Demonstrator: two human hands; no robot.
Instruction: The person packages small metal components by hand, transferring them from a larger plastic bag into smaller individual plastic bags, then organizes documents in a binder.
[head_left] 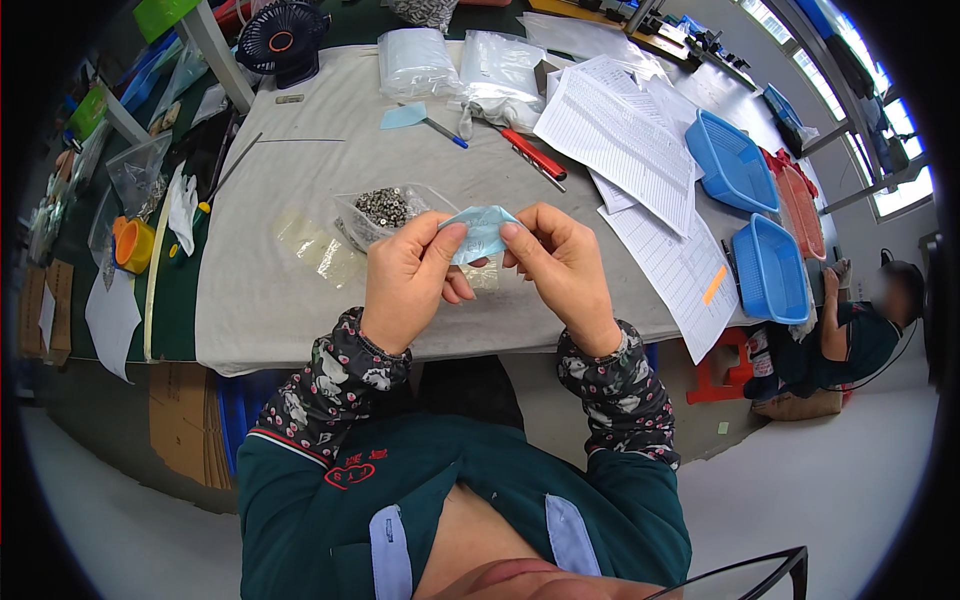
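Between my two hands, above the near part of the cloth-covered table, is a small light-blue paper slip [481,232]. My left hand [412,272] pinches its left side between thumb and fingers. On the right side, my right hand [562,262] grips it the same way. Just beyond my left hand lies an opened clear plastic bag [345,212] with many small metal parts [384,207] in it. Flat clear bags [315,247] of yellowish tint lie beside it, partly under my hands. What is written on the slip is too faint to tell.
Farther back are a blue slip [403,116], a blue pen [446,133], a red cutter knife [533,153] and stacks of clear bags [416,62]. Printed sheets [620,140] and blue baskets [732,160] stand to the right. A dark fan [283,42] is at back left. Another person [868,330] sits at right.
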